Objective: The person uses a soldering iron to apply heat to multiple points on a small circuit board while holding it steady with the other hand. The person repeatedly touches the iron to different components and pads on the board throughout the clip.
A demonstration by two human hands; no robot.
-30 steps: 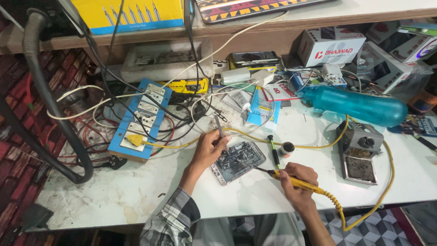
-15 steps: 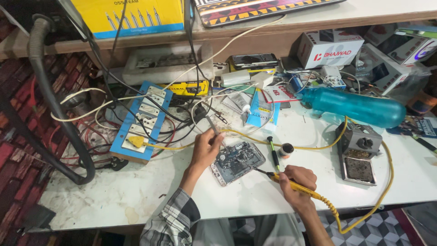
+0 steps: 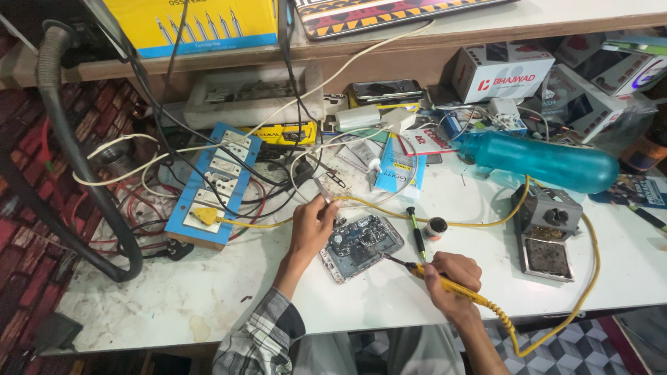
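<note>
A person's right hand grips a yellow-handled soldering iron, its tip touching the near right edge of an opened phone lying flat on a white workbench. The left hand pinches metal tweezers just beyond the phone's far left corner. A green-handled screwdriver and a small round pot lie just beyond the right hand; the iron's yellow cord trails away to its right
</note>
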